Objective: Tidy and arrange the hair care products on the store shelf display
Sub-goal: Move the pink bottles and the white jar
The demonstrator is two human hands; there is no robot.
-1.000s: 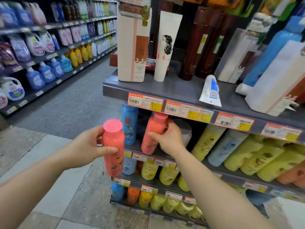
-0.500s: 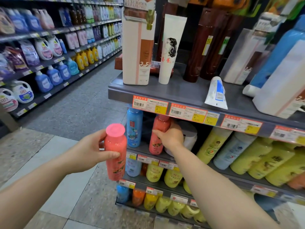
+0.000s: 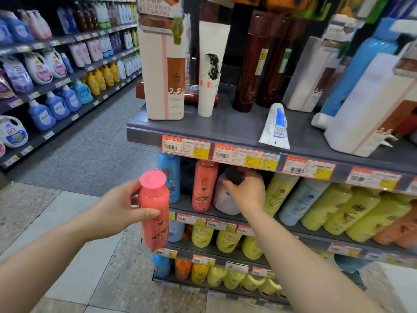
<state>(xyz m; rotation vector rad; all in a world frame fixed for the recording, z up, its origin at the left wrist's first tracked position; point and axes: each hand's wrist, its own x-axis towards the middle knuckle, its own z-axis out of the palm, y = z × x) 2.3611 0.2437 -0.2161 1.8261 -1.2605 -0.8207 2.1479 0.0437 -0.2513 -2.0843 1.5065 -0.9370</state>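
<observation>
My left hand (image 3: 117, 211) grips a pink bottle (image 3: 154, 213) with a flat pink cap, upright in the air in front of the shelf end. A second pink bottle (image 3: 204, 186) stands on the second shelf (image 3: 185, 208) beside a blue bottle (image 3: 170, 175). My right hand (image 3: 247, 190) has let that pink bottle go and rests on a white bottle with a dark cap (image 3: 222, 197) just right of it, fingers curled over its top. Whether the fingers grip it is unclear.
Yellow bottles (image 3: 334, 211) lean in a row right of my hand. The top shelf (image 3: 225, 129) holds white boxes, brown bottles, a standing white tube (image 3: 211, 71) and a fallen white tube (image 3: 275, 127). Detergent shelves (image 3: 45, 82) line the aisle at left.
My right hand set the second pink bottle upright on the second shelf, released it and moved right onto the white bottle. My left hand has kept hold of its pink bottle.
</observation>
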